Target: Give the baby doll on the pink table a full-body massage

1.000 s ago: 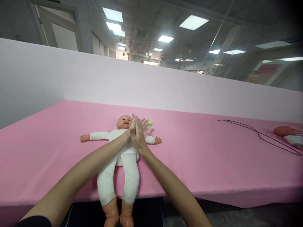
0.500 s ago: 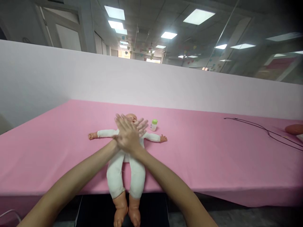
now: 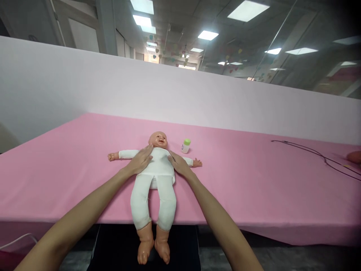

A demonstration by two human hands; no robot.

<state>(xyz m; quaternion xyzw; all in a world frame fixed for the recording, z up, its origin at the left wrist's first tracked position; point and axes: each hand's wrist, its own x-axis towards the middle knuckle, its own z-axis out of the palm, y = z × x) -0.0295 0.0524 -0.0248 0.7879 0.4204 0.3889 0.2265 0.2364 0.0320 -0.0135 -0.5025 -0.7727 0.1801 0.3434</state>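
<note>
A baby doll (image 3: pixel 156 162) in white cloth lies on its back, arms spread, its lower legs hanging past the front edge of the pink-covered table (image 3: pixel 242 180). My left hand (image 3: pixel 141 160) rests flat against the left side of its chest, fingers stretched toward the shoulder. On the other side of the chest lies my right hand (image 3: pixel 179 162), also open, its fingers pointing up to the doll's shoulder. Neither hand grips anything. Just beyond the doll's arm on the right stands a small bottle (image 3: pixel 185 146) with a green cap.
A thin black cable (image 3: pixel 307 148) runs along the right part of the table, near a brownish rounded object (image 3: pixel 354 157) at the edge of view. Behind the table rises a white partition (image 3: pixel 180 98) with glass above it.
My hands were together above the doll's chest, one over the other. Now they are apart and lie on either side of its chest, and the doll's face shows fully.
</note>
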